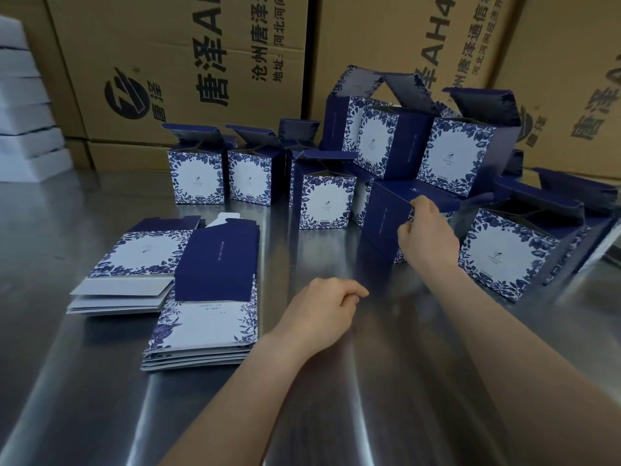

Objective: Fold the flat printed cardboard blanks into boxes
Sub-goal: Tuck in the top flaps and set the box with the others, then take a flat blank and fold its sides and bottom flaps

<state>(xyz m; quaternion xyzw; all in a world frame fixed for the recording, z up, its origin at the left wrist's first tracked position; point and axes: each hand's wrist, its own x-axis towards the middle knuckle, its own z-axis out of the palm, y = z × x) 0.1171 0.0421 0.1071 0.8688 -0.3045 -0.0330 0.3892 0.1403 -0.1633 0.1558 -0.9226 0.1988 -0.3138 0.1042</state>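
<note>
Steel table (100, 398), crowded boxes (198, 176) — right hand (430, 233) grips dark box (383, 213), left hand (322, 301) fisted.

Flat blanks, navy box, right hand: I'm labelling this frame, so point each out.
flat blanks (208, 326): head view, white panel of nearest stack's top blank.
navy box (383, 213): head view, its dark side panel.
right hand (428, 235): head view, back of hand.

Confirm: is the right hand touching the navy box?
Touching. The head view shows the right hand pinching the top edge of the navy box.
</note>
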